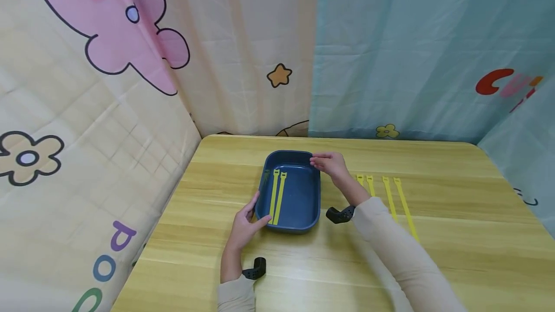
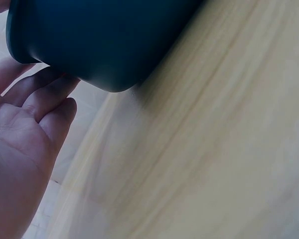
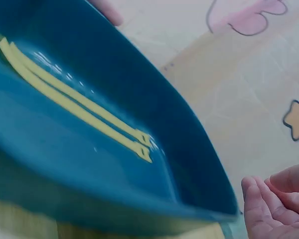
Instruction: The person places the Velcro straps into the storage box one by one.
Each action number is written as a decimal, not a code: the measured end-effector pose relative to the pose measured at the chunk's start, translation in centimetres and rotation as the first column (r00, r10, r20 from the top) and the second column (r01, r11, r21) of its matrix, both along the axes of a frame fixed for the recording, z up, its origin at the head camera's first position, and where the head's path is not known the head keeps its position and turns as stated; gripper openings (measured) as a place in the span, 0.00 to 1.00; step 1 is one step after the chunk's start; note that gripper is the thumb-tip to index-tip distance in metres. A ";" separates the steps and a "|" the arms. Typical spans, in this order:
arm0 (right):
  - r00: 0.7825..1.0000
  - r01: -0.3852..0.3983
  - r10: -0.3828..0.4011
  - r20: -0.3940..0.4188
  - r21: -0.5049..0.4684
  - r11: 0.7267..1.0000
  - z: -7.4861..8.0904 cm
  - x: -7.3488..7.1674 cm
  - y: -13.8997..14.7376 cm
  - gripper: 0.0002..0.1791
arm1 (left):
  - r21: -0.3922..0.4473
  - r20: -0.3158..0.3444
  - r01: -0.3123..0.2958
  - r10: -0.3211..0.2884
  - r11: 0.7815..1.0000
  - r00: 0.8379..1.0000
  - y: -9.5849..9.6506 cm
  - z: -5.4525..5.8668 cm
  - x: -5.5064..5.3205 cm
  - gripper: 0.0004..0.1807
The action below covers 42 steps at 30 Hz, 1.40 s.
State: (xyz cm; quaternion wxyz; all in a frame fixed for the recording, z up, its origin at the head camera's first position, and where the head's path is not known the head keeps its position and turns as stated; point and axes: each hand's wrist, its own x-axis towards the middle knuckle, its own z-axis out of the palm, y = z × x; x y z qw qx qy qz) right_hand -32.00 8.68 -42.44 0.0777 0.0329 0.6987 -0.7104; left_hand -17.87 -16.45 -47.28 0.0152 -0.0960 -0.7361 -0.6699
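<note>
A dark blue rectangular tray (image 1: 300, 201) sits on the wooden table, appearing tilted in the right wrist view. Inside, along its left side, two yellow cable ties (image 1: 281, 199) with slotted heads lie side by side. My left hand (image 1: 244, 227) holds the tray's near-left corner, thumb over the rim and fingers along the outer wall (image 2: 109, 55). By the far-right corner is my right hand (image 1: 331, 163), its thumb and fingertips close together. Nothing shows between them in the right wrist view; whether they touch the rim I cannot tell.
Several more yellow cable ties (image 1: 405, 206) lie lengthwise on the table (image 1: 468, 215) to the right, partly hidden by the right forearm. Printed curtains (image 1: 243, 52) hang behind the table's far edge and along the left. Each wrist wears a black camera mount (image 1: 341, 214).
</note>
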 end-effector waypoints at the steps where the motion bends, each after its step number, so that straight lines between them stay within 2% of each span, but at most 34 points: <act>1: 1.000 0.002 -0.002 -0.007 -0.017 1.000 0.0 0.0 0.5 0.19 | 0.002 0.001 0.001 -0.001 1.000 1.000 0.0 0.0 0.0 0.38; 6: 1.000 0.012 -0.012 -0.022 -0.010 1.000 -0.1 0.3 3.1 0.19 | 0.006 0.004 -0.005 0.005 1.000 1.000 0.0 0.1 0.1 0.38; 10: 1.000 0.023 -0.023 -0.006 0.033 0.999 -0.5 0.4 4.7 0.18 | 0.001 0.007 -0.003 0.003 1.000 1.000 -0.1 0.1 0.1 0.38; 14: 1.000 0.026 -0.027 0.010 0.072 0.997 -0.9 0.6 5.7 0.19 | -0.007 0.000 0.001 -0.001 1.000 1.000 -0.1 0.0 0.0 0.38; 27: 0.996 0.079 -0.082 0.029 0.102 0.992 -1.7 0.9 9.5 0.22 | 0.001 -0.009 0.011 -0.011 1.000 1.000 -0.1 -0.1 -0.1 0.39; 36: 0.975 0.194 -0.213 0.056 0.240 0.951 -2.9 0.7 11.7 0.20 | 0.005 0.012 0.005 -0.005 1.000 1.000 -0.2 0.0 -0.1 0.39; 42: 0.975 0.202 -0.219 0.023 0.306 0.930 -3.7 0.5 12.3 0.19 | 0.003 0.009 0.008 -0.008 1.000 1.000 -0.1 0.0 -0.1 0.39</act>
